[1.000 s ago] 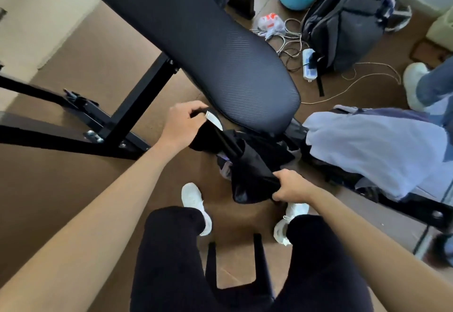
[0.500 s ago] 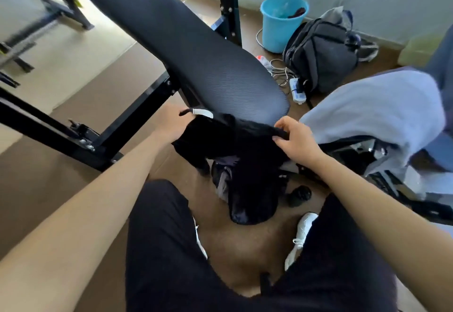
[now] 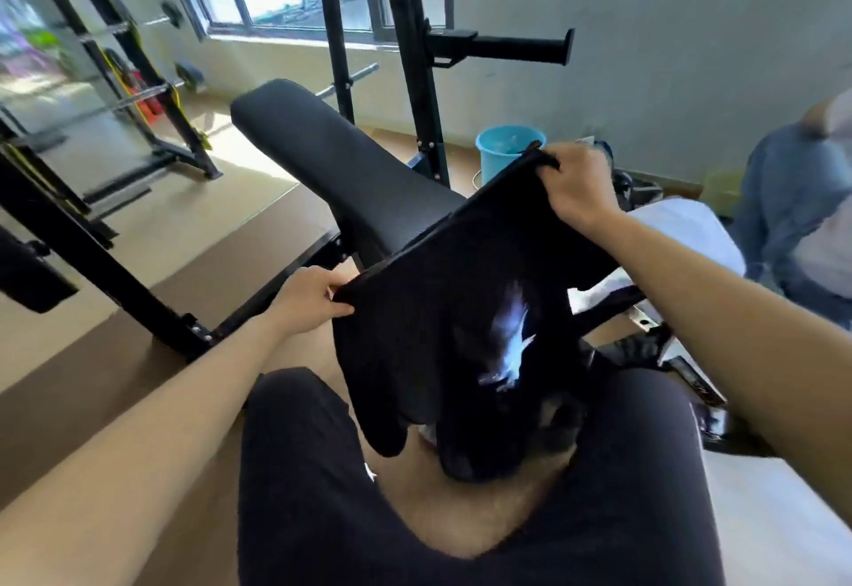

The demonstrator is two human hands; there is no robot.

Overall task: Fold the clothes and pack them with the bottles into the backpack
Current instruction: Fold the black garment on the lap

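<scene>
A: Shirt (image 3: 438, 322)?
B: Centre, held up. Left hand (image 3: 306, 304) pinches its top edge at 9 o'clock; right hand (image 3: 578, 191) grips it at 1. Lower edge hangs free.
A: Room?
B: Floor (image 3: 138, 355) at 8; bench (image 3: 332, 157) at 11.

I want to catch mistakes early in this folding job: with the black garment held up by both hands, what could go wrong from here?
The right hand holds its corner higher than the left hand, so the black garment hangs skewed and may fold crooked. Its lower end dangles low and could brush the floor. The bench pad is narrow and looks sloped; cloth laid there might slide off.
</scene>
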